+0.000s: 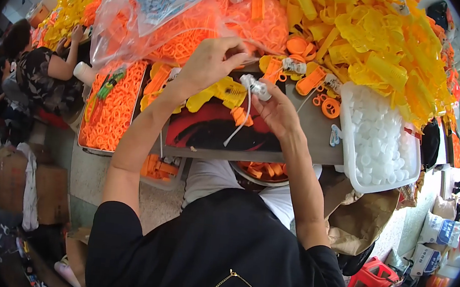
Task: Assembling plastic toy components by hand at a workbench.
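My right hand [279, 114] grips a small white plastic mechanism [256, 86] between thumb and fingers. A thin white tube [241, 123] hangs from it in a curve. My left hand [209, 65] hovers up and to the left of the mechanism, its fingers half curled. A gap shows between its thumb and forefinger, with nothing visible in it. Beneath the hands lie yellow plastic shell halves [229, 91] and a small orange part [240, 116] on a dark mat with red [198, 129]. Just beyond, similar white mechanisms [294, 65] lie with orange parts [310, 81].
A tray of orange rings [113, 111] stands left, a tub of white caps [346, 156] right. Yellow shells [373, 35] and bagged orange pieces [194, 5] are heaped behind. A red stool [375, 282] is at lower right. Another person [41, 70] works at far left.
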{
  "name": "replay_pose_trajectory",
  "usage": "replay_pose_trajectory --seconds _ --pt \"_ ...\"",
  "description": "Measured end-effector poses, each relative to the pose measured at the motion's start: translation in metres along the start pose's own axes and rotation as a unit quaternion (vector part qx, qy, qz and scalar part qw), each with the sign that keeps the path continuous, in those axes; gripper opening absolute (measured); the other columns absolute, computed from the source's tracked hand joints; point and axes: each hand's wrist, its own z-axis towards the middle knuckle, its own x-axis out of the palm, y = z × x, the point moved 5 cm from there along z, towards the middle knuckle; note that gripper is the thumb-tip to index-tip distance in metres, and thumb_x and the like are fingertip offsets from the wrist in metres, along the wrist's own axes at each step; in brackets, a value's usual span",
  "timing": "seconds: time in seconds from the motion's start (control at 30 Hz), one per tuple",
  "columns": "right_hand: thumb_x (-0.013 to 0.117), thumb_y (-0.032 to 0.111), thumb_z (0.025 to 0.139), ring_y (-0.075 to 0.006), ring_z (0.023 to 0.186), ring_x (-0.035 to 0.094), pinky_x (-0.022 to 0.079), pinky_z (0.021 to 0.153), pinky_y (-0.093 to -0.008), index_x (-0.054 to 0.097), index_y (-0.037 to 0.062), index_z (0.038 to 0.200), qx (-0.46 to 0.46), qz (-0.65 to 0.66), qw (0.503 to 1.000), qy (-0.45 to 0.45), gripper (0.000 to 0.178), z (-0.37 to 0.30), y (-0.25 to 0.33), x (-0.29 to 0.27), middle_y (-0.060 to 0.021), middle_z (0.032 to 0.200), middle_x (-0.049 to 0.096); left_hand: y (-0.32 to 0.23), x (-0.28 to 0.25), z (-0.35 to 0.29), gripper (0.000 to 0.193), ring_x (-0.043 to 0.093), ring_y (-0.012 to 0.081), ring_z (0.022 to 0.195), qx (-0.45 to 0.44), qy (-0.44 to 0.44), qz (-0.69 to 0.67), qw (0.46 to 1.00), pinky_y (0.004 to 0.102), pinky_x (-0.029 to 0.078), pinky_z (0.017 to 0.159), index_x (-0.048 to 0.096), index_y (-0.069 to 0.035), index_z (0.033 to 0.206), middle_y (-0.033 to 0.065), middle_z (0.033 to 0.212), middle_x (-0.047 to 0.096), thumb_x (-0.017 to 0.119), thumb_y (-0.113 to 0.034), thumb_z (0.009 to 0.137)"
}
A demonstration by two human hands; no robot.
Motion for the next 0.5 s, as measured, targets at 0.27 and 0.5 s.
replay_pose_trajectory --seconds 0.27,0.5 --pt "0.052 0.017 0.104 -0.0291 0.103 0.067 0.057 0.091 -0.0365 0.053 -0.0008 0.132 -0.009 0.097 0.988 0.124 0.033 -0.010 0.007 0.031 -0.0208 0.123 0.063 0.054 0.066 -0.067 0.037 0.066 0.0118 0.089 -0.191 0.050 -0.328 0.924 0.0259 0.056 0.072 0.055 -0.003 0.140 0.0063 0.118 0.067 0.051 -0.023 0.108" --pt "0.046 0.014 0.105 -0.0322 0.108 0.065 0.057 0.095 -0.0423 0.045 -0.0015 0.141 -0.027 0.155 0.974 0.164 0.040 -0.025 0.009 0.046 -0.0243 0.130 0.060 0.042 0.069 -0.075 0.018 0.064 0.0085 0.076 -0.179 -0.101 -0.374 0.904 0.0248 0.054 0.070 0.068 0.001 0.104 0.0014 0.086 0.067 0.067 -0.016 0.100"
